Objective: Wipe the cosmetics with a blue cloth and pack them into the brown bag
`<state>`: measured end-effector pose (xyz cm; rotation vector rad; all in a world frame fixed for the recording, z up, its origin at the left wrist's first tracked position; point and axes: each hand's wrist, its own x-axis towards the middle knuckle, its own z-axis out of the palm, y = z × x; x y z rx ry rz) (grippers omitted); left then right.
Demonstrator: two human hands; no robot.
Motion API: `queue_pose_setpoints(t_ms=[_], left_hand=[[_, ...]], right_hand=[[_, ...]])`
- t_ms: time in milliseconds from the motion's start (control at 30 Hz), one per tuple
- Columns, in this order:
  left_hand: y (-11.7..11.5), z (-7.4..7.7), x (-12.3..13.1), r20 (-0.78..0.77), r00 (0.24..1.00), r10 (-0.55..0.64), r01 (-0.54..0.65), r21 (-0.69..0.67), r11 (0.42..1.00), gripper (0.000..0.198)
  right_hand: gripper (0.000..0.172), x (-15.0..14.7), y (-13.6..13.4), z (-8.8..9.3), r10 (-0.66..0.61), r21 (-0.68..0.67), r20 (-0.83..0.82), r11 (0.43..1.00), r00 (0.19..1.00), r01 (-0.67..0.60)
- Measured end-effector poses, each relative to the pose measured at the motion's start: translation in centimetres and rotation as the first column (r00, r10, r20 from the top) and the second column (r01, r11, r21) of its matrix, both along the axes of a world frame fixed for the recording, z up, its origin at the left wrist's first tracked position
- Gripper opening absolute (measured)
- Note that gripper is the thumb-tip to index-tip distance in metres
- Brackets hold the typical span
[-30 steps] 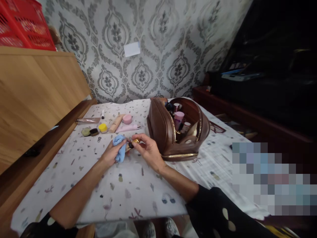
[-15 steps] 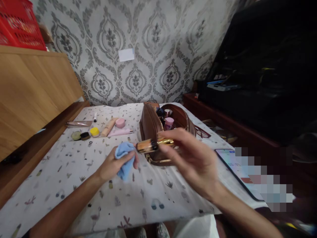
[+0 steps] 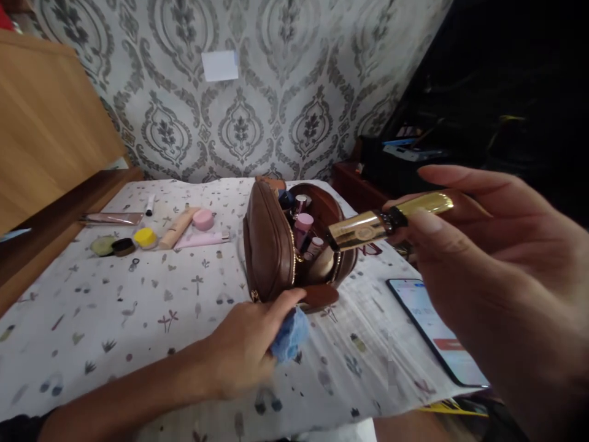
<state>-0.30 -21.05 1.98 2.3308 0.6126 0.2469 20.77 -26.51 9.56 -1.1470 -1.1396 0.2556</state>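
Observation:
My right hand (image 3: 483,258) pinches a gold and black cosmetic tube (image 3: 363,231) between thumb and fingers, raised above the right side of the table. A crumpled blue cloth (image 3: 291,336) is in my left hand (image 3: 246,337), whose fingers are closed round it just in front of the brown bag (image 3: 269,245). The left fingertips reach the bag's near lower edge. Unzipped, the bag shows a pink-capped bottle (image 3: 302,228) and other small cosmetics inside.
Left on the patterned cloth (image 3: 184,325) lie a yellow-lidded jar (image 3: 145,238), a pink jar (image 3: 203,219), a beige tube (image 3: 178,228) and a pink tube (image 3: 202,239). A phone (image 3: 432,325) lies at the right, beneath my right hand.
My right hand has lifted the gold tube up and to the right, away from the blue cloth. My left hand has moved right with the cloth, to the bag's front.

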Motion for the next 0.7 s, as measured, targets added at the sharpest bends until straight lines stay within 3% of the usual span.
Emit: queue_pose_setpoints(t_ms=[200, 333, 600, 700], left_hand=[[0.3, -2.1, -0.3, -0.002, 0.997, -0.083, 0.083, 0.067, 0.994, 0.087], [0.6, -2.8, -0.6, 0.06, 0.991, -0.121, 0.111, 0.138, 0.984, 0.087], [1.0, -4.2, -0.2, 0.217, 0.963, -0.16, 0.096, 0.281, 0.955, 0.078], [1.1, -3.9, -0.2, 0.149, 0.973, -0.174, 0.132, 0.259, 0.957, 0.078]], right_hand=[[0.023, 0.8, 1.3, -1.1, 0.051, -0.131, 0.008, 0.99, 0.999, -0.049], [0.02, 1.3, 1.6, -2.2, 0.129, -0.187, 0.251, 0.979, 0.959, -0.082], [0.017, 1.6, 2.4, -3.5, 0.248, -0.258, 0.638, 0.961, 0.729, -0.102], [0.013, 1.5, 2.6, -3.6, 0.297, -0.296, 0.725, 0.949, 0.622, -0.109]])
